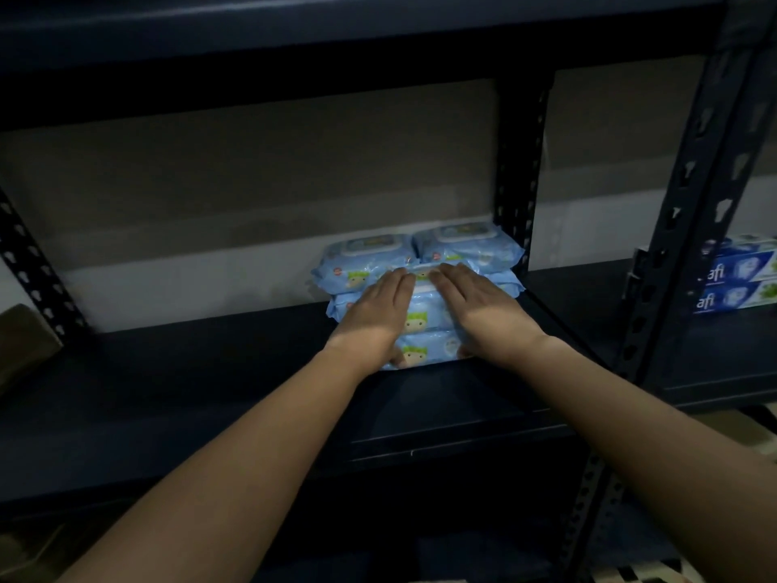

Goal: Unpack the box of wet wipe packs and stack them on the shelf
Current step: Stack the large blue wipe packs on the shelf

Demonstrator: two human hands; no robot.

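Several light blue wet wipe packs sit stacked on the dark shelf board (189, 372), at its right end beside a perforated upright. A front stack (424, 319) stands nearest me, with two more packs (366, 254) (466, 244) side by side behind it. My left hand (378, 307) lies flat on the left part of the front stack's top pack, fingers straight. My right hand (475, 302) lies flat on the right part of the same pack. The thumbs reach down the stack's front. The box is not in view.
A dark metal upright (519, 170) stands right behind the packs. A second upright (689, 204) divides off the neighbouring bay, where blue toothpaste boxes (736, 275) lie stacked. A brown cardboard shape (21, 347) sits at the far left of the shelf.
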